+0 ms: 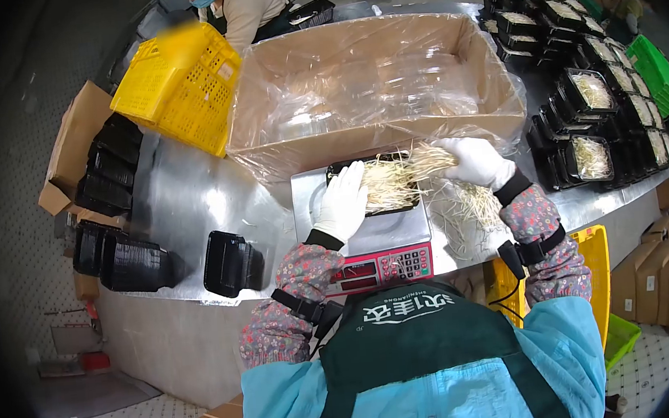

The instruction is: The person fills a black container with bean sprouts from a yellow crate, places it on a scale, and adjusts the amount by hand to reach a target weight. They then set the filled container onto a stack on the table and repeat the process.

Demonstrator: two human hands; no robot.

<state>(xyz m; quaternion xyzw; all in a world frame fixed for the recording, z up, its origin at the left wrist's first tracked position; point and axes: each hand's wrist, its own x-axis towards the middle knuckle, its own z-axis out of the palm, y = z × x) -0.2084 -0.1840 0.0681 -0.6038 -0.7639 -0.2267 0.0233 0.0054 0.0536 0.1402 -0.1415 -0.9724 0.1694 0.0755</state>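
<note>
A black plastic tray heaped with pale bean sprouts sits on a red-fronted digital scale. My left hand, in a white glove, lies along the tray's left side with fingers stretched out, touching the tray edge and sprouts. My right hand, also gloved, is closed around a bunch of sprouts whose ends reach over the tray's right side. Below that hand, a loose pile of sprouts lies on the metal table right of the scale.
A large carton lined with clear plastic stands behind the scale, beside a yellow crate. Empty black trays stand at left. Stacks of filled trays crowd the right. A co-worker is across the table.
</note>
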